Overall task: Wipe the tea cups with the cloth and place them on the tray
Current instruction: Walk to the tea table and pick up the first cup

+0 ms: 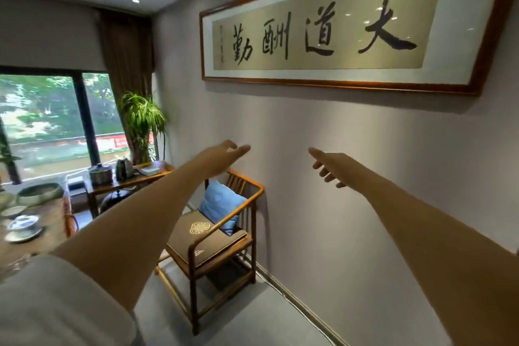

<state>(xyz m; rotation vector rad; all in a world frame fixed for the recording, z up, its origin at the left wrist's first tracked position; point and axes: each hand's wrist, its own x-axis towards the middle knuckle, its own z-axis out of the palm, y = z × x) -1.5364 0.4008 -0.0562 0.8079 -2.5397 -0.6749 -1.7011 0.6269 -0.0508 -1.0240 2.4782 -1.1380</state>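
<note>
The blue-and-white porcelain tea cup on its saucer (22, 226) sits far off at the left edge, on the dark wooden worktop (47, 229) among grey-green ceramic bowls (39, 193), out of reach for now. No cloth or tray is visible. Both arms stretch toward the bare wall: left hand (224, 153) and right hand (327, 167), each grip released, fingers loosely extended, holding nothing. It looks like a starting pose. Below them stands a wooden armchair with a blue cushion (222, 206).
</note>
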